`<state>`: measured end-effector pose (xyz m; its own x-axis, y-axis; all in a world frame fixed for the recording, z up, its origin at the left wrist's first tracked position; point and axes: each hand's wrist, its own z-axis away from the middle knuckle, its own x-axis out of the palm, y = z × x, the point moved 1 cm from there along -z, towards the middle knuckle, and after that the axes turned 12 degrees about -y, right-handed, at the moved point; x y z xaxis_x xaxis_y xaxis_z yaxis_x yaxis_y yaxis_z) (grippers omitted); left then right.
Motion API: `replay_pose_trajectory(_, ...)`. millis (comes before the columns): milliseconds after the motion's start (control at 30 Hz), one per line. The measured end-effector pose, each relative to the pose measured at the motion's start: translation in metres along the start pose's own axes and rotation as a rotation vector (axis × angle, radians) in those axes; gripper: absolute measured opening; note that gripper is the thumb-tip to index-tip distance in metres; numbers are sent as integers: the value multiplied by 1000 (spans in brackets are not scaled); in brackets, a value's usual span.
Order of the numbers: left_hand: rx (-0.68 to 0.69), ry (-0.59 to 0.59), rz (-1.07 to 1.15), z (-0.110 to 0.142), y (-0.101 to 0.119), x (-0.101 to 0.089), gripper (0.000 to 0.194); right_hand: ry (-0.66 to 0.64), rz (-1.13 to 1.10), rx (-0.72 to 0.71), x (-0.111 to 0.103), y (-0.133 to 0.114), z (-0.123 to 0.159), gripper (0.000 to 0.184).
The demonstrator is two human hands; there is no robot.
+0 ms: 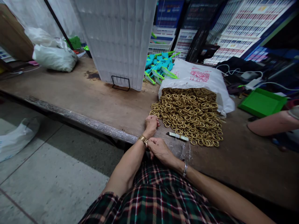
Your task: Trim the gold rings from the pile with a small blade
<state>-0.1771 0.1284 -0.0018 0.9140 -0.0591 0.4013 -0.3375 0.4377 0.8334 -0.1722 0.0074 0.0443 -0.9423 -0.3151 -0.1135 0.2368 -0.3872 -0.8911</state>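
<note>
My left hand (151, 123) rests in a loose fist at the table's front edge, beside the nearest brass-coloured rings; nothing shows in it. A gold wristwatch (142, 138) is around my left wrist. The fingers of my right hand (161, 150) are closed on the watch at its band, and a silver bangle (185, 168) circles that wrist. Just beyond my hands, a big heap of brass-coloured rings (190, 115) spills from the mouth of a white plastic bag (198, 73). A box cutter (177, 136) with a pale handle lies between the rings and my right hand.
A tall stack of translucent plastic trays (119, 40) stands on the brown table (77, 90), with a black wire stand (120, 82) at its foot. Turquoise and green plastic clips (160, 67) lie behind. To the right are a green tray (263, 102) and a pink cylinder (273, 123).
</note>
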Motion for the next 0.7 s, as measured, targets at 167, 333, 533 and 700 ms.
replay_pose_trajectory(167, 20, 14, 0, -2, -1, 0, 12, 26, 3, 32, 2, -6, -1, 18)
replay_pose_trajectory(333, 52, 42, 1, -3, -1, 1, 12, 62, 49, 52, 0, -6, -3, 19)
replay_pose_trajectory(533, 91, 68, -23, -4, -3, 2, 14, 90, 147, 82, -2, 2, -5, 20)
replay_pose_trajectory(700, 138, 68, -74, -5, -6, 3, 14, 81, 137, 127, -6, 9, -7, 21)
